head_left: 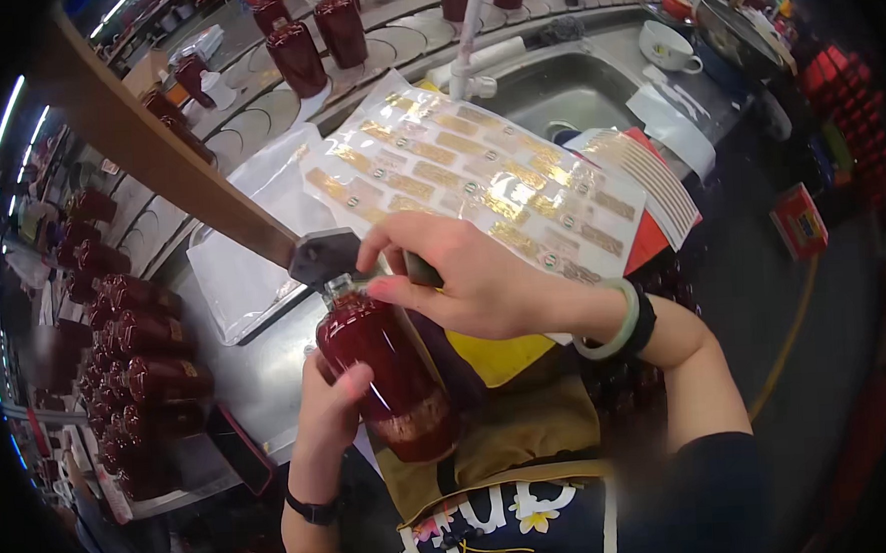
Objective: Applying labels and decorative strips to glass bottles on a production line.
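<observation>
My left hand [332, 407] is wrapped round a dark red glossy bottle [378, 365], which tilts in front of my apron. A pale gold band runs round its lower part, and its clear neck points up and away. My right hand [453, 276] is closed beside the neck, with thumb and forefinger close to the bottle's mouth. Something dark and rounded [423, 271] shows in its curled fingers, mostly hidden. Just beyond the neck is a black angular piece [324, 257] at the end of a wooden bar [182, 180]. A sheet of gold labels [457, 166] lies behind my right hand.
Several red bottles [150, 332] stand packed at the left; others [296, 59] stand along the back ledge. A plastic-covered tray [238, 277] lies left of the labels. Behind are a sink [578, 89], tap [466, 50] and white cup [666, 44]. A phone [240, 447] lies at the counter edge.
</observation>
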`<state>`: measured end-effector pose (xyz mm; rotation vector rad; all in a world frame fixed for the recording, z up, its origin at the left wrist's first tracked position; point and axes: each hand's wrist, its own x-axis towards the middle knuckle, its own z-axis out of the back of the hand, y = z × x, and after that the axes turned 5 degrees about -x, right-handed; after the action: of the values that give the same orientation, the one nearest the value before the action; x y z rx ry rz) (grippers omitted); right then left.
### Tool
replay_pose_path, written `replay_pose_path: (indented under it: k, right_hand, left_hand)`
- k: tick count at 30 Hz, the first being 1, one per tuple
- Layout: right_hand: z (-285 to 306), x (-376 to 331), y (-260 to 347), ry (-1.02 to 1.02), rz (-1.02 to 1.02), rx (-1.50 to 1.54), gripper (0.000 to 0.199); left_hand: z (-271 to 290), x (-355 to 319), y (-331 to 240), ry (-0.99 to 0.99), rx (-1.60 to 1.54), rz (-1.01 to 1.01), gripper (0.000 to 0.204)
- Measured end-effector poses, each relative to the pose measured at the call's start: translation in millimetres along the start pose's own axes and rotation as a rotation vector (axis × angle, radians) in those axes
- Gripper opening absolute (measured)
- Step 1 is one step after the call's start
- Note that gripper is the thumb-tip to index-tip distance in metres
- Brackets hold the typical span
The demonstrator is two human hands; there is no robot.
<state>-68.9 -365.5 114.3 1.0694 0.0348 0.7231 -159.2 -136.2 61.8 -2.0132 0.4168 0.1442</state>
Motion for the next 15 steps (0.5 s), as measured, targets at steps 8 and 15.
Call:
replay_pose_path:
  k: [8, 15]
  right_hand:
    - [68.3, -27.9, 43.4, 0.103, 0.271, -0.168, 0.019]
    - [114.2, -147.3, 71.1, -0.02, 0.051, -0.494, 0.019]
  left_hand:
    - [-56.2, -3.2, -26.6, 0.221, 0.401, -0.238, 0.094]
    - [-123.2, 25.0, 16.9, 0.392, 0.652, -0.662, 0.137]
